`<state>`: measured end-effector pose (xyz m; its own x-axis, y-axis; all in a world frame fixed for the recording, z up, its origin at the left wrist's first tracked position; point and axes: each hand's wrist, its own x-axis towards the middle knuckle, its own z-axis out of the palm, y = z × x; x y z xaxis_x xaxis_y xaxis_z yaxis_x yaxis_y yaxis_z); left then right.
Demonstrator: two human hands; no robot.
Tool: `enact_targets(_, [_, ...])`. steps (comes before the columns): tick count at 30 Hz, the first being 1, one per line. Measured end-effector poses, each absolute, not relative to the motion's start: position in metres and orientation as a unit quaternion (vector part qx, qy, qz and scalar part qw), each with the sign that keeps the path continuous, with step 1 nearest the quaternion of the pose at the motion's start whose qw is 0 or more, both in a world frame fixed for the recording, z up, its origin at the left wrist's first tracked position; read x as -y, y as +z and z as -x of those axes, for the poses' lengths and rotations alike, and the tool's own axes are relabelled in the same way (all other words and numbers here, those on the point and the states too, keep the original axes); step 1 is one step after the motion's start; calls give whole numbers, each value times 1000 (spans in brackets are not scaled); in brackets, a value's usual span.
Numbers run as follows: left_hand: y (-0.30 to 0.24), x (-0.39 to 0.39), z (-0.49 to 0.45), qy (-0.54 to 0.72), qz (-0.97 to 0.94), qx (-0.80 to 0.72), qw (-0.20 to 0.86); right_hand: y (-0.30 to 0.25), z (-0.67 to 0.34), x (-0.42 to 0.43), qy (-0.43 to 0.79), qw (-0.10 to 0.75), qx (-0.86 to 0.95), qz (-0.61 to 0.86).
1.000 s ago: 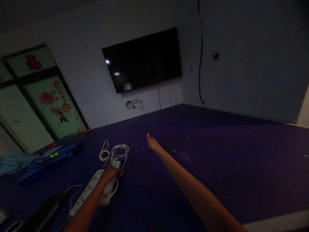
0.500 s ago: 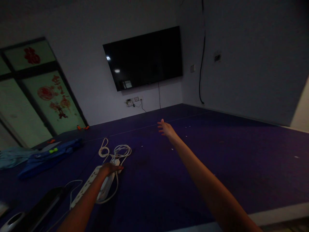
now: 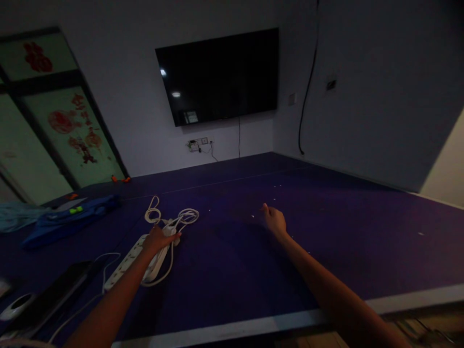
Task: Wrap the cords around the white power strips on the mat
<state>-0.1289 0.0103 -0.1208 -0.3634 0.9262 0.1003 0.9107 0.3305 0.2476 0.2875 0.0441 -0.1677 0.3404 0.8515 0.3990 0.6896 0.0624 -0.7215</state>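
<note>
My left hand (image 3: pixel 160 239) is closed over the far end of a white power strip (image 3: pixel 125 266) lying on the purple surface. A second white strip (image 3: pixel 155 266) lies alongside, partly hidden under the hand and forearm. Coiled white cable (image 3: pixel 188 215) sits just beyond these fingers, and another loop of cable (image 3: pixel 152 212) is to its left. My right hand (image 3: pixel 276 221) is low over the surface, thumb uppermost, close to small white scraps (image 3: pixel 253 216). Its other fingers are blurred and mostly hidden, so I cannot make out anything in them.
A dark flat device (image 3: pixel 54 292) and a white round-ended object (image 3: pixel 17 306) lie at the lower left. Blue clothing (image 3: pixel 72 217) is spread farther back. A television (image 3: pixel 221 77) hangs on the wall above sockets (image 3: pixel 199 143). A pale edge (image 3: pixel 232 331) borders the purple surface (image 3: pixel 217 280) nearest me.
My right hand has come back toward me and to the right, its fingers no longer spread. My left hand stays on the power strip. The view has tilted slightly down.
</note>
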Motion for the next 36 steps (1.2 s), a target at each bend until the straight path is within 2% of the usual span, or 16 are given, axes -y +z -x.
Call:
enact_targets(4, [-106,3,117,104,-561,-821,-13,-165,-292,-45,90,420,554,713])
enact_targets(10, [-100,19,67,160,-626,-751,-140,-164,-295,-49,83,345,582,732])
enact_targets(16, [-111,27,-21,269,-724,-621,-135,-167,-293,-52,95,341,624,697])
enact_targets(19, [-121,19,-59,341,-756,-556,-46,-169,-286,-51,120,383,664,630])
enact_targets(22, [-138,5,-91,445,-752,-472,117,-176,-264,-46,193,512,697,464])
enact_targets(23, [-145,1,-101,479,-730,-451,185,-179,-253,-44,226,530,702,418])
enact_targets(27, [-172,-4,-127,515,-626,-378,447,-195,-212,-30,349,529,704,319])
enact_targets(30, [-178,1,-125,511,-593,-347,516,-197,-201,-20,361,506,731,281])
enact_targets(32, [-172,4,-115,493,-629,-375,469,-194,-203,-16,343,487,754,279])
enact_targets(33, [-166,6,-108,471,-667,-405,411,-191,-207,-15,330,483,760,283])
enact_targets(36, [-148,8,-83,348,-763,-528,131,-184,-218,-14,274,489,773,298])
